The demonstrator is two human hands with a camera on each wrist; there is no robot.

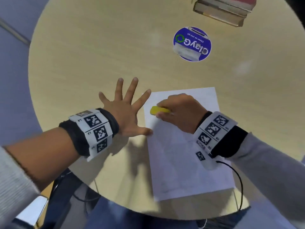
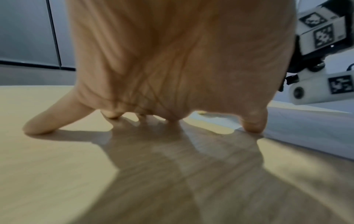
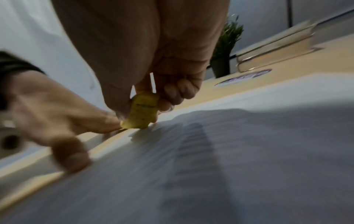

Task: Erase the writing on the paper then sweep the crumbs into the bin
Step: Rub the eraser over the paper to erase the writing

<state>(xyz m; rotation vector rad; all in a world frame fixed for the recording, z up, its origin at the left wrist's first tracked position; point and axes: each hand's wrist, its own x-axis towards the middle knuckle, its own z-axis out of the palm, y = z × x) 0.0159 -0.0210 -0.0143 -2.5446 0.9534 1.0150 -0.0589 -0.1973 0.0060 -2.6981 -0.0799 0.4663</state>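
A white sheet of paper (image 1: 184,154) lies on the round wooden table (image 1: 99,55), near its front right edge. My right hand (image 1: 178,109) pinches a yellow eraser (image 1: 159,110) and holds its end down on the paper's upper left part; the right wrist view shows the eraser (image 3: 140,112) touching the sheet (image 3: 249,136). My left hand (image 1: 125,109) is spread flat with straight fingers, resting on the table at the paper's left edge. Its thumb (image 2: 252,122) sits at the sheet's edge (image 2: 306,128). Any writing on the paper is too faint to read.
A round blue sticker (image 1: 192,44) is on the table beyond the paper. A stack of books (image 1: 221,10) sits at the far right edge, with a small green plant (image 3: 226,50) beside it. A black cable (image 1: 237,182) hangs from my right wrist.
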